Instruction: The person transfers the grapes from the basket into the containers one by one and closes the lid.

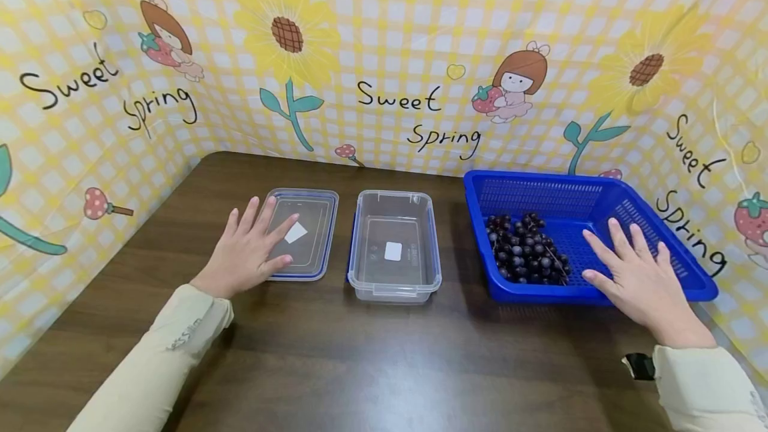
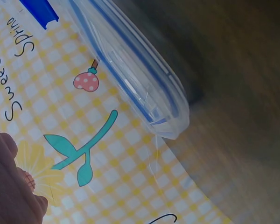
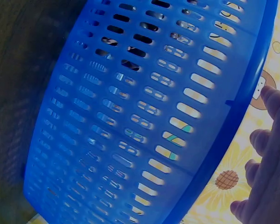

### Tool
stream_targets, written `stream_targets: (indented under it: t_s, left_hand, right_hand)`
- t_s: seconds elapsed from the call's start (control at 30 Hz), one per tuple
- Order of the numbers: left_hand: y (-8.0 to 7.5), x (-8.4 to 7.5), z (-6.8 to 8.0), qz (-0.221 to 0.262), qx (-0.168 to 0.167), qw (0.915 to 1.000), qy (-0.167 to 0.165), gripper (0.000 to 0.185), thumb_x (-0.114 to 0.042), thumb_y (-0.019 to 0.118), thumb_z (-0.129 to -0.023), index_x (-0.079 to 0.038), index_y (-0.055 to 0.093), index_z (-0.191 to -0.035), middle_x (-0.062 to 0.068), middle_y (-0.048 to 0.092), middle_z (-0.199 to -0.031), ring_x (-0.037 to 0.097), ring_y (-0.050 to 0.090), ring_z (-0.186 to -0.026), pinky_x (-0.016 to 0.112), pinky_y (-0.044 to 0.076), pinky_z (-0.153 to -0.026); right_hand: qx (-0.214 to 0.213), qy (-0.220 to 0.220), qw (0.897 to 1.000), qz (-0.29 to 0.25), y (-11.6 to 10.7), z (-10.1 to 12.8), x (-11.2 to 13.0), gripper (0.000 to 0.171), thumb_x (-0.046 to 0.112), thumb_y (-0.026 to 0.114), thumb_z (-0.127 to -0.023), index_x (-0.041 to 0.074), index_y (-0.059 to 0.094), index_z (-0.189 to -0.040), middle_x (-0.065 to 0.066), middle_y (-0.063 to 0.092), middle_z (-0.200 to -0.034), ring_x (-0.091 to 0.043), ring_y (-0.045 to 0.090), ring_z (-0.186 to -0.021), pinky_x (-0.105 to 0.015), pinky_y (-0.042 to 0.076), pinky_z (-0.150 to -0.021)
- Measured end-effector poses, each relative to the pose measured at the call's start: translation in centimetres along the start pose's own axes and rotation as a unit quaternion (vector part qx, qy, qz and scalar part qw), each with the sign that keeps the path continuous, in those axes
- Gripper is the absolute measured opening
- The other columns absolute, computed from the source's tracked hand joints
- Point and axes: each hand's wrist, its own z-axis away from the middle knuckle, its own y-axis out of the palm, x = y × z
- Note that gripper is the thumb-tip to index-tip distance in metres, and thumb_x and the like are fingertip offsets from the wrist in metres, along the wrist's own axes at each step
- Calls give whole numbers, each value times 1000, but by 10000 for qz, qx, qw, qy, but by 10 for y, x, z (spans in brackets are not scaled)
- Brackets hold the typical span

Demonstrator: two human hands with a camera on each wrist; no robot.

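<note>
Clear container (image 1: 394, 247) on table (image 1: 372, 359) (sunflower backdrop (image 1: 396, 52)).

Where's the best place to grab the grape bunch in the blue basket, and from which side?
Probably from above: the basket walls block the sides. The grape bunch lies flat in the basket's left half, so cup fingers under its middle, or pinch the stem if one shows. The right hand, spread over the near-right rim, is closest.

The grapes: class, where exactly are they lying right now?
In the head view the grapes lie inside the blue basket on the table's right side, just left of the right hand and right of the clear container.
</note>
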Motion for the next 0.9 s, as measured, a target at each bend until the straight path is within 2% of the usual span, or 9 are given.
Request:
stream_targets:
  t_s: [0.17, 0.33, 0.43, 0.53, 0.63, 0.7, 0.77, 0.8, 0.9]
  left_hand:
    - [3, 3, -2, 203, 138, 9997, -20, 77, -65, 27, -95, -12, 32, -150, 31, 12, -154, 51, 4, -140, 68, 7, -107]
    - [1, 7, -8, 680, 356, 9970, -129, 70, -57, 32, -99, -11, 28, -152, 30, 12, -154, 49, -1, -141, 68, 4, -107]
    - [1, 7, -19, 889, 349, 9954, 31, 69, -54, 34, -100, -8, 28, -151, 29, 18, -153, 49, 1, -141, 69, 5, -107]
    - [4, 2, -34, 1068, 534, 9924, 300, 71, -54, 34, -99, -6, 27, -151, 27, 23, -152, 49, 2, -141, 68, 6, -107]
    - [10, -6, -51, 1346, 771, 9866, 513, 74, -58, 33, -98, -6, 25, -152, 24, 24, -153, 48, 2, -141, 66, 5, -109]
    - [15, -12, -60, 1497, 793, 9836, 616, 77, -61, 32, -97, -6, 25, -152, 23, 25, -153, 47, 3, -142, 64, 6, -110]
    - [20, -17, -66, 1663, 765, 9808, 679, 79, -63, 33, -96, -6, 26, -152, 21, 26, -153, 45, 6, -142, 63, 7, -110]
    - [20, -18, -70, 1706, 762, 9798, 712, 80, -63, 33, -95, -6, 26, -152, 20, 27, -153, 44, 7, -142, 63, 8, -110]
    - [20, -20, -77, 1824, 860, 9768, 715, 81, -63, 35, -95, -6, 26, -151, 17, 27, -154, 42, 8, -143, 65, 8, -109]
  right_hand:
    - [193, 63, 9996, -211, 0, -1, 0, 66, 47, 36, -102, 16, 11, -155, -29, 6, -155, -52, -3, -139, -75, 2, -100]
    - [497, 156, 9937, -994, -16, -15, -1, 61, 41, 26, -105, 8, 11, -154, -33, 1, -153, -55, -2, -137, -77, 6, -97]
    - [447, 90, 9836, -1745, -30, -27, 0, 62, 41, 18, -105, 2, 12, -152, -32, -8, -153, -58, -3, -135, -79, 8, -94]
    - [451, 34, 9707, -2361, -41, -40, 4, 66, 43, 9, -104, -2, 11, -152, -32, -15, -152, -59, -4, -134, -80, 8, -93]
    - [672, 29, 9615, -2665, -50, -54, 9, 69, 46, 3, -102, -2, 6, -152, -32, -16, -152, -58, -8, -134, -78, 4, -96]
    - [955, 7, 9532, -2867, -54, -63, 11, 70, 47, 0, -101, 0, 0, -152, -32, -15, -152, -59, -5, -134, -77, 4, -98]
    - [1211, -81, 9455, -3022, -56, -70, 13, 72, 49, -3, -100, -2, -1, -151, -35, -8, -152, -61, 9, -133, -75, 8, -99]
    - [1315, -116, 9422, -3078, -58, -74, 13, 74, 50, -3, -100, -3, 0, -151, -37, -1, -151, -60, 20, -131, -73, 13, -100]
    - [1593, -83, 9347, -3176, -61, -84, 16, 77, 52, 0, -100, -6, 9, -150, -40, 23, -144, -49, 57, -107, -65, 36, -95]
